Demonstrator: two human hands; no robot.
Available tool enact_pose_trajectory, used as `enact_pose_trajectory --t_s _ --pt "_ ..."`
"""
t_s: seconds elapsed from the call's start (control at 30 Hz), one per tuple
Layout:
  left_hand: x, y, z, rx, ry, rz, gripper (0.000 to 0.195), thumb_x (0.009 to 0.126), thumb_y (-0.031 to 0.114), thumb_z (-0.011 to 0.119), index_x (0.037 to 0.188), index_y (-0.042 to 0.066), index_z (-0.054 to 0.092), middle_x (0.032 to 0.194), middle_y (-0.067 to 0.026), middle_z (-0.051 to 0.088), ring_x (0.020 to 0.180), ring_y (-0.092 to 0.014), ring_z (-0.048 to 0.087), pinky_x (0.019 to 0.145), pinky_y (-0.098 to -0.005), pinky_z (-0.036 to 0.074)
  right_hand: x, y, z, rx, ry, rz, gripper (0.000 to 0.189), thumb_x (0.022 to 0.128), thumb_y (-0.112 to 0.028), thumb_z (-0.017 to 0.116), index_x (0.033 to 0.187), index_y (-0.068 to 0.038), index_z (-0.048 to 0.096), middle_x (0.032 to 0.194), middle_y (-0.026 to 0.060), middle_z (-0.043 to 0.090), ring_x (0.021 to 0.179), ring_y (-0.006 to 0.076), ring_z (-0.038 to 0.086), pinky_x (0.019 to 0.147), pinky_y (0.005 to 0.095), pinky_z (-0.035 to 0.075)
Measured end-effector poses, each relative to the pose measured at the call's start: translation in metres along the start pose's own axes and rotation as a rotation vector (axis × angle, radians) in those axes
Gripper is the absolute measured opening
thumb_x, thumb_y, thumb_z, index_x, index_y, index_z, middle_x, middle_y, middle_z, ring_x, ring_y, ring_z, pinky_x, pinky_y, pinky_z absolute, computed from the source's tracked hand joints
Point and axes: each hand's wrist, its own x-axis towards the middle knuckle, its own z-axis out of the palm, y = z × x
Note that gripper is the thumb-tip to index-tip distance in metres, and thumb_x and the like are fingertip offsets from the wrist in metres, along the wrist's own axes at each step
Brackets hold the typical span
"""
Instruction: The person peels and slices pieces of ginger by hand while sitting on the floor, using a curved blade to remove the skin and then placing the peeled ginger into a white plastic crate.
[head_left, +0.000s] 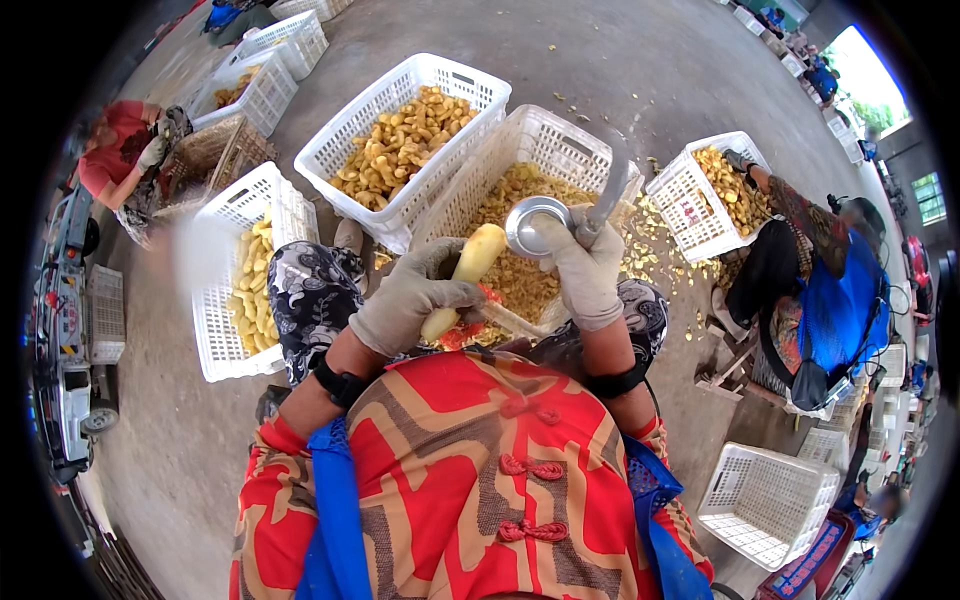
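My left hand (420, 292), in a pale work glove, grips a long, pale yellow peeled root vegetable (480, 255) that tilts up to the right. My right hand (585, 262), also gloved, holds a knife (613, 180) with its broad blade pointing up and away. A round, shiny metal piece like a shallow cup (534, 225) sits at the fingers of that hand, just right of the vegetable's tip. Below both hands stands a white plastic crate (559, 139) with yellowish peelings (525, 281) inside. Something red, partly hidden, shows beneath the left hand.
Ahead is a crate (315, 154) of brownish unpeeled roots (409, 146). Peeled yellow pieces (253, 285) fill a crate (232, 371) at left. One co-worker (120, 154) sits left, another (832, 292) right by a crate (697, 202). Peelings litter the concrete floor (525, 37).
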Motion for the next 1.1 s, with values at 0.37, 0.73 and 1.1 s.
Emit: enact_pose_trajectory --t_s 0.37,0.73,1.1 --pt "0.001 0.014 0.008 0.206 0.135 0.056 0.053 0.068 -0.002 0.073 0.117 -0.005 0.053 0.103 -0.0072 0.061 0.088 -0.012 0.059 0.077 -0.0250 0.049 -0.008 -0.006 0.000 -0.153 -0.279 -0.103 0.017 0.081 -0.005 0.070 0.095 0.000 0.060 0.081 0.0016 0.064 0.072 0.0040 0.056 0.063 0.0215 0.047" --pt "0.002 0.000 0.003 0.661 0.184 0.291 0.053 0.068 -0.002 0.072 0.118 -0.002 0.053 0.102 -0.0045 0.060 0.096 -0.010 0.054 0.084 -0.0248 0.046 0.012 -0.002 -0.002 -0.483 -0.143 -0.141 0.017 0.082 -0.009 0.070 0.092 0.001 0.061 0.082 0.0106 0.069 0.062 0.0151 0.064 0.058 0.0278 0.053" --pt "0.006 -0.003 0.013 0.206 0.031 0.319 0.050 0.075 -0.001 0.075 0.120 -0.002 0.053 0.109 -0.0063 0.060 0.098 -0.012 0.057 0.086 -0.0261 0.048 0.006 0.004 0.011 0.550 0.017 0.145 0.012 0.088 -0.010 0.063 0.096 -0.002 0.059 0.079 0.0054 0.064 0.062 0.0132 0.063 0.049 0.0231 0.050"
